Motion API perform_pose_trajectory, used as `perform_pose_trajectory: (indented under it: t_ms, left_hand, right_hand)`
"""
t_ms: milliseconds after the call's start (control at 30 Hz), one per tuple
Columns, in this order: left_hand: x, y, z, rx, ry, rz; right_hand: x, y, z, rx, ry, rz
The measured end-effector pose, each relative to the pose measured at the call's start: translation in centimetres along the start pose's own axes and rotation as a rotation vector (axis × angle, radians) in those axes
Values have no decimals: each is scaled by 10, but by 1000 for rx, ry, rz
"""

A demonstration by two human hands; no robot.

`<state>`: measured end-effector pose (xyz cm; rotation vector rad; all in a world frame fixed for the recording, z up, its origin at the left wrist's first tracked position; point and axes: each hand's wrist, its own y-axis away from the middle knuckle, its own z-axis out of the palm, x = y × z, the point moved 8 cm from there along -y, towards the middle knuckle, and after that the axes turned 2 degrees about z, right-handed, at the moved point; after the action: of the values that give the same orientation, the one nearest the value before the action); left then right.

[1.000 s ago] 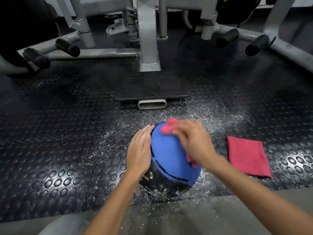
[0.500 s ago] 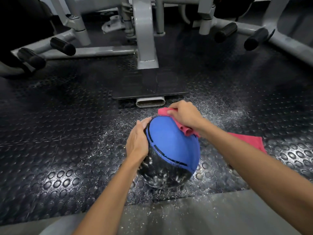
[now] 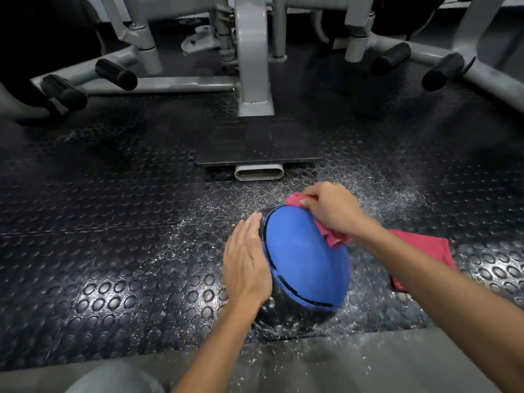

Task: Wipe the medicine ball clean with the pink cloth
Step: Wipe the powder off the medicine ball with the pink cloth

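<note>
1. fingers (image 3: 309, 200) of the right hand (image 3: 330, 209) are curled tight around a bunched pink cloth (image 3: 331, 236), pressing it against the far upper edge of the medicine ball (image 3: 306, 259).
2. cloth ends stick out past the knuckles at the far side and below the wrist on the near side.
3. left hand (image 3: 245, 262) lies flat and spread on the ball's left flank, fingers straight and together, gripping nothing, just bracing.
4. the ball is blue on top, black below with white specks, and sits on the studded black rubber mat (image 3: 113, 251).
5. white powder (image 3: 382, 194) is scattered over the mat around the ball.
6. a second folded pink cloth (image 3: 425, 251) lies on the mat just right of the ball, partly hidden by the right forearm.
7. grey gym machine frame (image 3: 252, 66) stands at the far side.
</note>
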<state>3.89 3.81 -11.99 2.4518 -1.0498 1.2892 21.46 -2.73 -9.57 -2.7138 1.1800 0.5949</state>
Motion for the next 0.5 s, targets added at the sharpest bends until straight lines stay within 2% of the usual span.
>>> perform_pose_trajectory:
  t_ms: [33, 100, 133, 167, 300, 333, 400, 467, 500]
  left_hand:
    - [-3, -2, 1, 6, -4, -3]
    - [-11, -4, 0, 28, 22, -22]
    - [-14, -3, 0, 36, 31, -21]
    - [-16, -1, 0, 34, 27, -15]
    - [-17, 7, 1, 8, -17, 13]
    - [-15, 8, 1, 6, -25, 16]
    - [-10, 6, 0, -1, -28, 14]
    - [-6, -1, -1, 14, 3, -36]
    - [-6, -4, -3, 25, 29, -79]
  right_hand:
    - [-23, 11, -3, 57, 21, -101]
    - [-79, 47, -9, 203, 47, -472]
    - [-92, 57, -7, 238, 55, -565]
    - [-86, 52, -8, 213, 46, -519]
    - [5, -3, 3, -92, -38, 27]
    - [10, -5, 2, -126, -45, 74]
    - [-7, -4, 0, -99, 0, 7]
    - [-44, 11, -1, -34, 72, -157]
    - [-68, 26, -5, 60, 147, -290]
